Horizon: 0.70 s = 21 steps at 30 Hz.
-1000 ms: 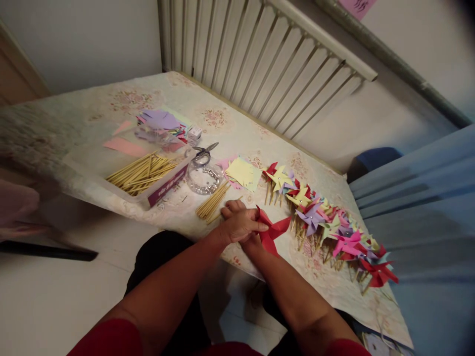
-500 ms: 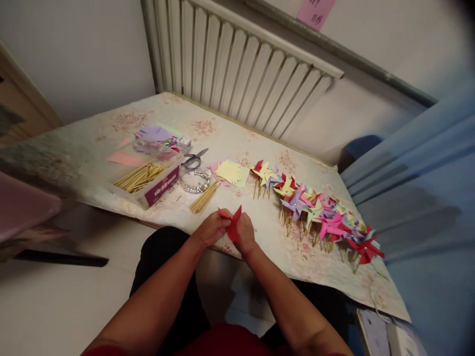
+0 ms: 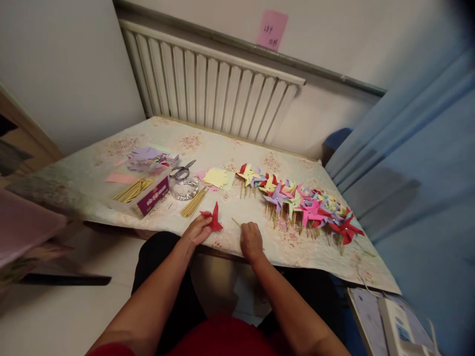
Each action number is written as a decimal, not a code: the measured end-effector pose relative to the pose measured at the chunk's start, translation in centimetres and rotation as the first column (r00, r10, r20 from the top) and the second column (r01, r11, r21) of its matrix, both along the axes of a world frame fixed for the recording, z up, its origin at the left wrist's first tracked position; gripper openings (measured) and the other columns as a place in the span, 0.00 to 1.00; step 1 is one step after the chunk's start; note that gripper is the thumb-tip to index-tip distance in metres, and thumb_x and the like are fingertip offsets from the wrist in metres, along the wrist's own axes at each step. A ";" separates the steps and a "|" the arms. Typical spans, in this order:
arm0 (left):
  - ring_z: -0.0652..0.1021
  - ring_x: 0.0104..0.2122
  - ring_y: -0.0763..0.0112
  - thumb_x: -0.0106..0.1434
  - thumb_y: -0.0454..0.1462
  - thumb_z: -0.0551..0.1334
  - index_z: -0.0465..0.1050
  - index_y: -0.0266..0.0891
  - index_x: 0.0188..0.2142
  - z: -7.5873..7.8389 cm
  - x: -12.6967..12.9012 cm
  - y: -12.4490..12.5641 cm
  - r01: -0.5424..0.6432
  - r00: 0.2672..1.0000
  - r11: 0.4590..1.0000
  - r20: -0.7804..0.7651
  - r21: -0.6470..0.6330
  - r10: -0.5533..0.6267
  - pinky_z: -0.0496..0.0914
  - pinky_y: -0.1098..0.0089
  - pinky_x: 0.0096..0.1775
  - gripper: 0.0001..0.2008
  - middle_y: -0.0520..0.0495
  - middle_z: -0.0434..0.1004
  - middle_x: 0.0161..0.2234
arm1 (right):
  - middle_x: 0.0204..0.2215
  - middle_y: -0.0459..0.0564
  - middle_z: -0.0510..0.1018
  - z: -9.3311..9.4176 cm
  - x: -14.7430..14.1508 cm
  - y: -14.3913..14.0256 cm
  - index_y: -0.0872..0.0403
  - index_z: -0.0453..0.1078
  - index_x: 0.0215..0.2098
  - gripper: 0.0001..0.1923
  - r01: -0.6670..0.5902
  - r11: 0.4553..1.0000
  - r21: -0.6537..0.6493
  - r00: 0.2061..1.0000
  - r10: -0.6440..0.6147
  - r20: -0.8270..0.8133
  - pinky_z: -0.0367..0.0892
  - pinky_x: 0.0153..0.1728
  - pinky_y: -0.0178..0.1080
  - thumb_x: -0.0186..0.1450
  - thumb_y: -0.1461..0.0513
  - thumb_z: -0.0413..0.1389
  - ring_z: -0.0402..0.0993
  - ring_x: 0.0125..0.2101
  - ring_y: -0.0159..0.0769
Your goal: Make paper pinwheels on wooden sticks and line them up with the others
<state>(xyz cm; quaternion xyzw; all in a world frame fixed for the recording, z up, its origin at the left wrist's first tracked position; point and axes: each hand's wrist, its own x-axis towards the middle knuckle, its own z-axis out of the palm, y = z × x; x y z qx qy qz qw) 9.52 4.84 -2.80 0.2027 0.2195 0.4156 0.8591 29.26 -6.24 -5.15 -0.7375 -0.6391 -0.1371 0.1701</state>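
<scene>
Holding a folded red paper pinwheel head (image 3: 213,219) in your left hand (image 3: 196,231), you pinch it between thumb and fingers just above the near edge of the table (image 3: 111,205), its pointed blades standing up from your grip. Your right hand (image 3: 251,241) rests close beside it on the table, curled shut around a thin wooden stick (image 3: 236,222) whose tip pokes out toward the red paper without touching it. Just beyond your left hand lies a loose bundle of wooden sticks (image 3: 193,202), and past that a round clear dish (image 3: 183,189) with scissors (image 3: 181,171) lying at its far side. To the left of those sits a shallow box (image 3: 146,196) with a purple label, holding more sticks. Behind the box are stacks of coloured paper squares (image 3: 146,157), and a pink sheet (image 3: 119,178) lies flat beside it. Next to the scissors lies a small pile of yellow paper squares (image 3: 218,177). From there a long row of finished pinwheels (image 3: 297,200) in red, yellow, purple, pink and green runs to the right across the floral table cover. Against the wall behind the table stands a white radiator (image 3: 215,94), with a pink note (image 3: 272,29) stuck on the wall above it. Blue fabric (image 3: 415,163) fills the right side of the view.
</scene>
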 end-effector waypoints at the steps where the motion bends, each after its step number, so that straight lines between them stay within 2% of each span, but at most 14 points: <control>1: 0.81 0.30 0.69 0.50 0.23 0.70 0.68 0.37 0.33 0.0 0.0 0.0 -0.006 1.000 1.000 -0.002 -0.004 0.006 0.76 0.64 0.40 0.15 0.50 0.80 0.29 | 0.34 0.52 0.69 0.0 0.5 -0.4 0.54 0.69 0.35 0.08 0.007 1.000 0.006 1.000 -0.007 -0.001 0.56 0.39 0.40 0.66 0.70 0.50 0.60 0.38 0.42; 8: 0.80 0.30 0.68 0.50 0.22 0.68 0.69 0.37 0.31 0.4 0.3 0.0 -0.009 1.000 1.000 -0.022 -0.019 0.008 0.76 0.62 0.41 0.14 0.49 0.81 0.29 | 0.32 0.50 0.68 0.1 1.7 -1.9 0.54 0.68 0.34 0.07 0.089 0.993 0.071 0.996 -0.087 -0.028 0.56 0.39 0.40 0.66 0.70 0.51 0.60 0.37 0.42; 13: 0.80 0.30 0.69 0.51 0.22 0.68 0.70 0.37 0.31 0.3 0.4 0.1 -0.013 1.000 1.000 -0.026 0.000 0.013 0.75 0.66 0.40 0.13 0.50 0.81 0.29 | 0.32 0.50 0.68 0.1 1.3 -1.9 0.53 0.68 0.33 0.07 0.098 0.991 0.088 0.995 -0.096 -0.035 0.56 0.38 0.41 0.65 0.70 0.51 0.60 0.37 0.42; 21: 0.80 0.30 0.69 0.51 0.22 0.69 0.71 0.35 0.32 0.1 0.4 0.2 -0.018 0.999 1.000 -0.028 -0.008 0.018 0.75 0.64 0.41 0.13 0.48 0.81 0.30 | 0.32 0.50 0.68 0.2 1.4 -1.9 0.54 0.68 0.33 0.07 0.103 0.991 0.081 0.994 -0.101 -0.034 0.56 0.39 0.41 0.65 0.70 0.52 0.60 0.37 0.42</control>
